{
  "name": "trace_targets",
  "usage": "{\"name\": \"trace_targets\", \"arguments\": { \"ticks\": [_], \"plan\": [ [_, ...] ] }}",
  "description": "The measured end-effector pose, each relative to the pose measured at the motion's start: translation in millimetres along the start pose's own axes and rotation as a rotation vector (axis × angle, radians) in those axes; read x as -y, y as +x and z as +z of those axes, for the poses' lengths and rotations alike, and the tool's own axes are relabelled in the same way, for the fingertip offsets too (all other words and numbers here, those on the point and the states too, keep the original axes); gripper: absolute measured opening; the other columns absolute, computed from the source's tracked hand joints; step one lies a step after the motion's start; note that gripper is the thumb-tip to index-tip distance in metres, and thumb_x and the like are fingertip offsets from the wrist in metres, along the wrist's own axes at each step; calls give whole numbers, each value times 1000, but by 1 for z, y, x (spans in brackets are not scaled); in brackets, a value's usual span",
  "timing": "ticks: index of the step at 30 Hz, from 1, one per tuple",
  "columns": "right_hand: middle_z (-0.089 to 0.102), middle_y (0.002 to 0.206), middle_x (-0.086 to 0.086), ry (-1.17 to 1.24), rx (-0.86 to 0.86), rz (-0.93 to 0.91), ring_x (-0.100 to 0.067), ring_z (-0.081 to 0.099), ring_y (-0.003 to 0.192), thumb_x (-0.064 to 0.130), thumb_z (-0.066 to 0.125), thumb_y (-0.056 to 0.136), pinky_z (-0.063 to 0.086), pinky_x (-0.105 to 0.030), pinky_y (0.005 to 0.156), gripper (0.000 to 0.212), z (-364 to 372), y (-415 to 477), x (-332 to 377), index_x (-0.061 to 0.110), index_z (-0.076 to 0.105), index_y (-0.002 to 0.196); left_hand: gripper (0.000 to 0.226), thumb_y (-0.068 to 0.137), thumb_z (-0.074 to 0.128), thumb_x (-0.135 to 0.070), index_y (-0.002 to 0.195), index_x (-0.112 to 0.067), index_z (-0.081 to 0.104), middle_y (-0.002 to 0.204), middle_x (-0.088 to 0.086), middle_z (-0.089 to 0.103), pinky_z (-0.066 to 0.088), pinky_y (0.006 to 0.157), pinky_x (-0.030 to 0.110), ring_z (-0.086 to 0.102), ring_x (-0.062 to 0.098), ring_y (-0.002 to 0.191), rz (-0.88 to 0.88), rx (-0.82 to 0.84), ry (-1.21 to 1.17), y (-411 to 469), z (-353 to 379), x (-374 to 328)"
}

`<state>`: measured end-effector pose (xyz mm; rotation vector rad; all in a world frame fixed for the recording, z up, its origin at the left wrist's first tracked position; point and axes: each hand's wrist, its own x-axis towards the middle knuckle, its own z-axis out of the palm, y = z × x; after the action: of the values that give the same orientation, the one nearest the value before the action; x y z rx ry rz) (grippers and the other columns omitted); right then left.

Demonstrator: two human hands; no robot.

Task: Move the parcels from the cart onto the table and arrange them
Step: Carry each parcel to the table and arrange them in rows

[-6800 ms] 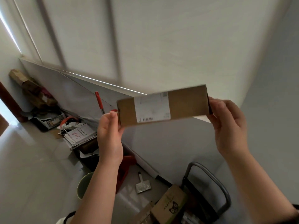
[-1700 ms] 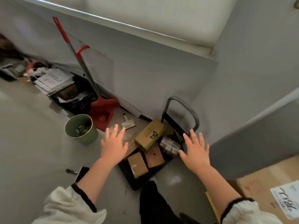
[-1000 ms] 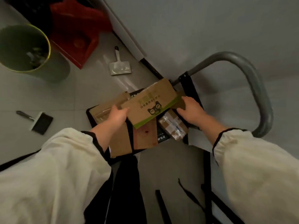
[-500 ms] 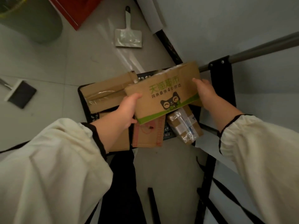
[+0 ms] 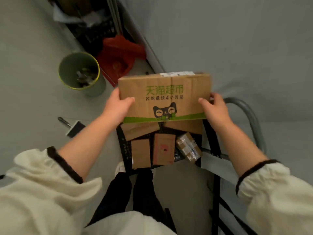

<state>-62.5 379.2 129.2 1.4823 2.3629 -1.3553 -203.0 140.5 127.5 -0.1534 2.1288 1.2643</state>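
Holding is at the short ends of the box (image 5: 164,97): left hand (image 5: 116,106) and right hand (image 5: 213,107) each grip it, thumbs curled onto the printed face, other fingers hidden behind; box is held above the cart (image 5: 124,146) and its smaller parcels (image 5: 163,148); card judged stiff, probably light; the ends suit gripping; contents, underside and table are unseen; top label unreadable.

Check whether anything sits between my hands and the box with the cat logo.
Nothing visible does: the left hand and right hand grip the box by its ends, held above the cart. The table is out of view.
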Motion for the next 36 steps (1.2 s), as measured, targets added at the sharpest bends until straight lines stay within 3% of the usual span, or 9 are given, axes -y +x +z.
{"name": "trace_targets", "arguments": {
  "ticks": [2, 7, 10, 14, 20, 23, 26, 31, 36],
  "plan": [
    [50, 126, 1, 37, -15, -80, -18, 51, 109, 41, 54, 87, 47, -40, 91, 56, -16, -39, 54, 19, 40, 136, 47, 88, 61, -19, 134, -20, 47, 122, -3, 57, 44, 96, 34, 54, 16, 110, 189, -91, 48, -24, -50, -43],
    [49, 127, 2, 203, -91, -288, -13, 54, 103, 32, 54, 92, 49, -37, 89, 45, -48, -147, 160, 26, 44, 135, 52, 87, 62, -36, 136, -28, 46, 112, -15, 55, 44, 76, 18, 54, 3, 93, 479, -323, 12, -99, -167, -122],
    [52, 110, 9, 287, -182, -458, -5, 55, 94, 23, 55, 92, 47, -23, 78, 38, -56, -203, 192, 39, 47, 125, 53, 79, 63, -44, 129, -27, 54, 104, -12, 63, 48, 68, 15, 60, -5, 85, 569, -356, -142, -138, -213, -141],
    [57, 104, 3, 351, -191, -551, 1, 57, 87, 19, 58, 90, 42, -15, 71, 40, -51, -251, 205, 43, 47, 120, 41, 83, 68, -30, 122, -22, 59, 99, -13, 65, 48, 65, 13, 62, -3, 83, 636, -361, -241, -170, -246, -132],
    [59, 107, -1, 414, -122, -607, -11, 58, 94, 18, 58, 90, 46, -22, 75, 38, -45, -275, 223, 43, 48, 116, 25, 83, 66, -36, 105, -45, 57, 95, -18, 66, 49, 61, 13, 63, 0, 87, 675, -365, -278, -191, -274, -125],
    [60, 110, 0, 482, -108, -578, -16, 59, 99, 18, 56, 91, 49, -35, 84, 37, -45, -275, 232, 37, 49, 121, 28, 87, 63, -33, 113, -40, 54, 99, -17, 61, 54, 68, 24, 60, 5, 89, 739, -433, -207, -209, -283, -142],
    [63, 109, 2, 659, -54, -434, -18, 60, 104, 13, 52, 93, 48, -43, 92, 35, -39, -262, 236, 24, 51, 126, 38, 87, 60, -32, 124, -24, 57, 103, -13, 60, 50, 79, 34, 53, 10, 91, 929, -626, -20, -237, -278, -167],
    [63, 104, -10, 869, 92, -137, -28, 62, 99, -2, 44, 93, 52, -41, 84, 24, -5, -241, 231, 7, 54, 112, 37, 84, 63, -24, 118, -9, 64, 118, 6, 65, 38, 87, 21, 56, 20, 99, 1213, -741, 317, -289, -235, -187],
    [63, 100, -12, 935, 77, -65, -27, 63, 91, -6, 41, 93, 52, -37, 75, 23, 12, -238, 223, 4, 54, 109, 30, 79, 74, -12, 107, -3, 69, 109, 11, 69, 42, 90, 23, 63, 23, 101, 1263, -690, 309, -293, -225, -183]
  ]
}}
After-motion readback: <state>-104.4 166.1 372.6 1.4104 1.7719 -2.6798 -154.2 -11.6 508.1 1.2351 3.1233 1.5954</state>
